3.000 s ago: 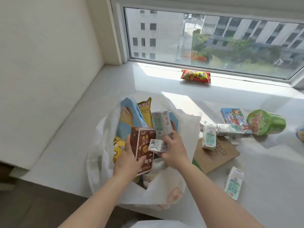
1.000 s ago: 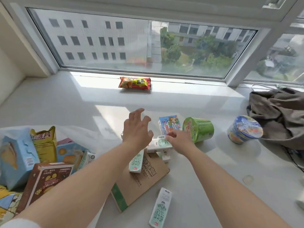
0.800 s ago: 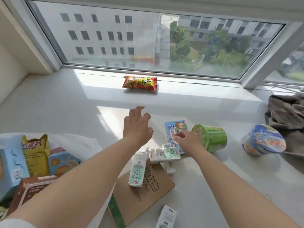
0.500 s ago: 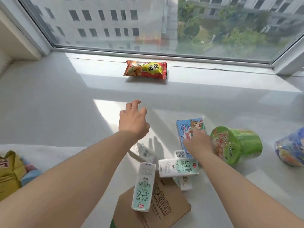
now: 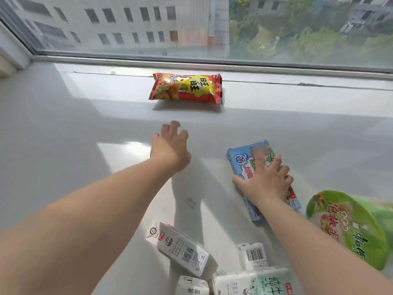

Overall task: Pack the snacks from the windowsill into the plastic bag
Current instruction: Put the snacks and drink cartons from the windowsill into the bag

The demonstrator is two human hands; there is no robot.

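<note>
Snacks are spread across the windowsill (image 5: pixel 63 145), and the plastic bag, in view at the left three seconds ago, is no longer framed. Along the near edge several white milk cartons (image 5: pixel 180 250) lie on their sides, untouched; a carton was being fingered by the right hand a second ago but has been left lying. Toward the near right edge a green noodle cup (image 5: pixel 350 228) rests on its side. Just beyond it, the right hand (image 5: pixel 265 184) has been laid on the blue biscuit packet (image 5: pixel 248 162), fingers spread over its top and thumb at its left edge; a closed grasp is not yet shown. In the middle of the sill the left hand (image 5: pixel 170 147) is held above the surface, fingers spread and holding nothing, having been carried forward over the last second. At the far edge, against the window frame (image 5: pixel 212 66), the red and yellow snack bag (image 5: pixel 187 88) lies flat, well apart from the left hand. Two items are judged to be taken at once, with both hands' contents then carried back left to the bag.
</note>
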